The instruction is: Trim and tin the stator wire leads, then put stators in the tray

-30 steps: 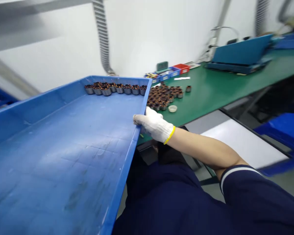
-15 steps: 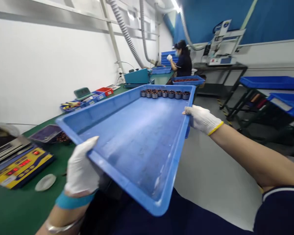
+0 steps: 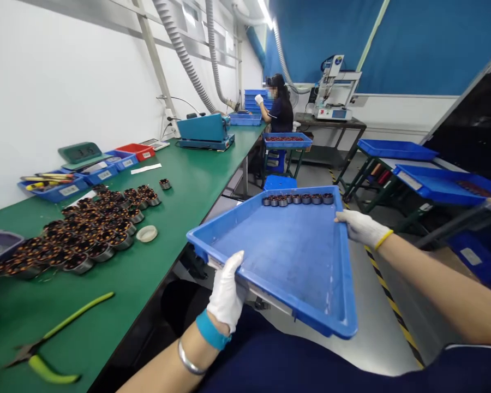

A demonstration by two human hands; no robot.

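Observation:
A large blue plastic tray (image 3: 286, 251) is held in front of me, beside the bench. My left hand (image 3: 229, 292), in a white glove, grips its near left edge, thumb over the rim and fingers hidden beneath. At the far right side, my gloved right hand (image 3: 362, 226) clasps the rim. Small round metal parts with copper-coloured windings (image 3: 297, 199) stand in rows along the tray's far wall. Many more of these wound parts (image 3: 94, 229) are massed on the green bench to my left. Closer to me lie cutting pliers (image 3: 53, 338) with green handles.
The green bench (image 3: 196, 180) runs along the wall, bearing a teal machine (image 3: 204, 131), small blue and red bins (image 3: 137, 150) and a white lid (image 3: 147, 233). A co-worker (image 3: 280, 106) sits at its far end. Blue trays on stands (image 3: 396, 148) line the right; a blue stool (image 3: 280, 182) stands ahead.
The tray, gripped in both hands, has moved lower and to the right, away from the bench. My view has shifted, bringing the massed wound parts and pliers into sight.

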